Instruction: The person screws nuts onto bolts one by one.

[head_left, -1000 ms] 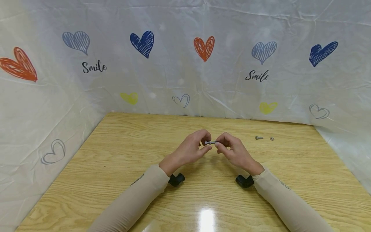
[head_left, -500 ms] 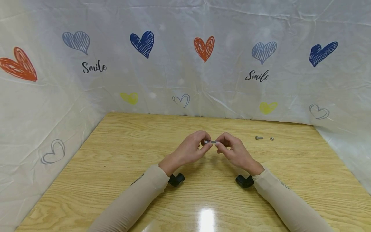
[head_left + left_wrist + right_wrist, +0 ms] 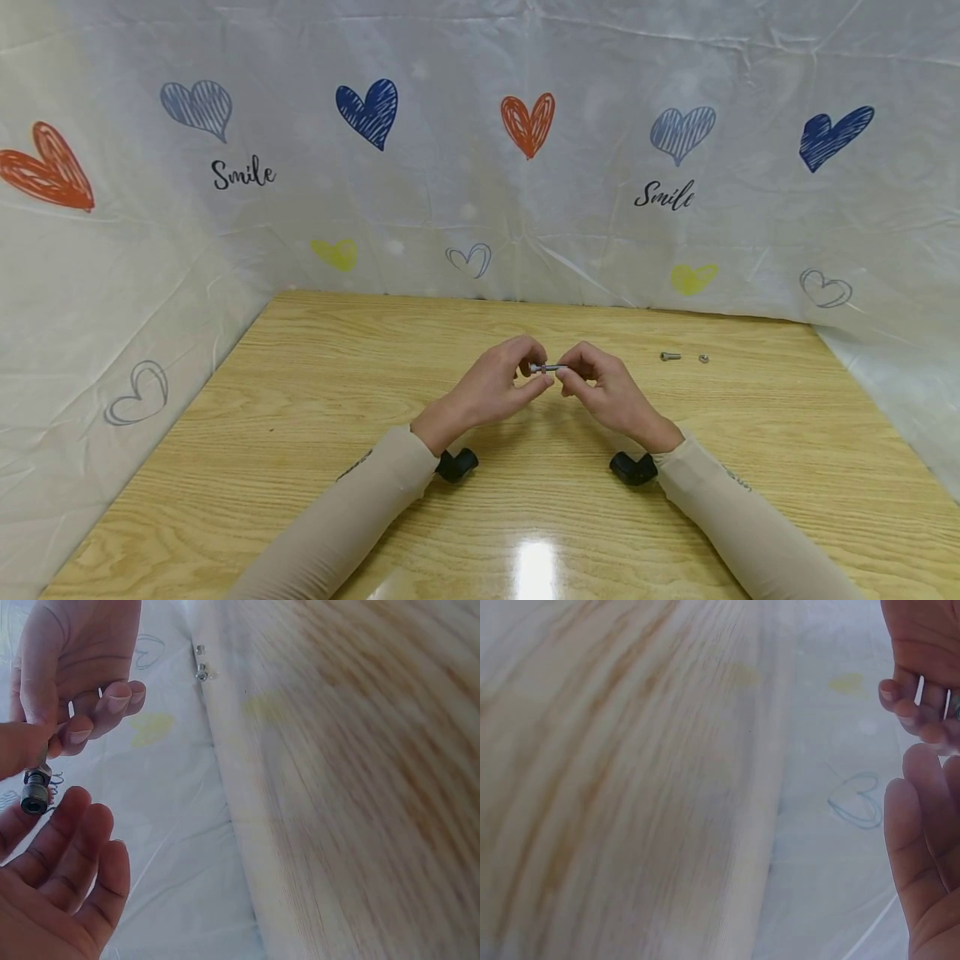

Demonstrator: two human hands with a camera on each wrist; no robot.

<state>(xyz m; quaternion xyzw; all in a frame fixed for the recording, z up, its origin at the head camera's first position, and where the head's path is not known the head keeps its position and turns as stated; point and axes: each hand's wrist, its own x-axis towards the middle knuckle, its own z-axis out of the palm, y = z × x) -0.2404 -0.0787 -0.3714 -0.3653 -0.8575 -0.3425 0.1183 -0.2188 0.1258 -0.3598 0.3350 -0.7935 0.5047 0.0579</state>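
Observation:
A metal socket-head bolt (image 3: 553, 367) is held level above the table between the two hands, its head toward the left. My right hand (image 3: 606, 390) pinches the bolt's threaded end between thumb and index finger. On the shank, close behind the bolt's head, sits a small nut (image 3: 37, 775). My left hand (image 3: 491, 385) has its thumb and index finger on either side of that nut, the other fingers loosely bent. In the right wrist view the bolt is mostly out of frame; my right fingers (image 3: 907, 825) show at the edge.
A second bolt (image 3: 671, 357) and a loose nut (image 3: 703, 358) lie on the wooden table (image 3: 360, 375), right of the hands. Black wrist pieces (image 3: 456, 465) protrude under both sleeves. A white curtain (image 3: 420, 208) printed with hearts stands behind the table.
The left thumb draws back slightly, then slides forward again along the nut, while the left index finger shifts a little. The right hand keeps its grip on the bolt in the same place.

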